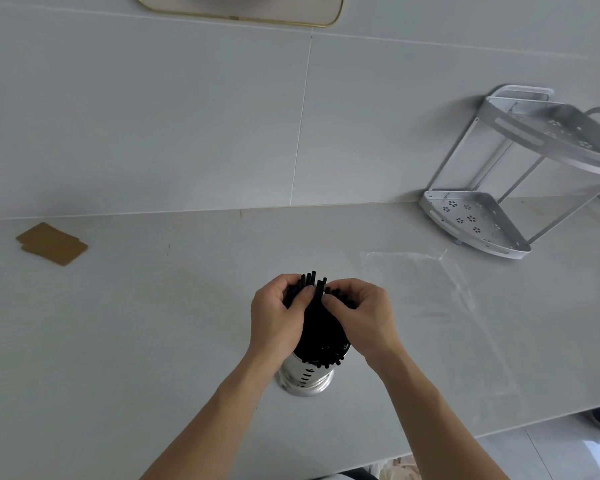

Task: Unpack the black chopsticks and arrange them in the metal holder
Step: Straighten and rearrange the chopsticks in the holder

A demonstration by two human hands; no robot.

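Black chopsticks stand bunched in the metal holder, which sits upright on the grey counter near its front edge. The left hand curls round the bunch's upper part from the left, thumb pressed on the sticks; the right hand pinches the tops from the right. A clear plastic bag lies flat just right of the hands. A 2-tier metal rack stands by the wall, and brown cards lie far left.
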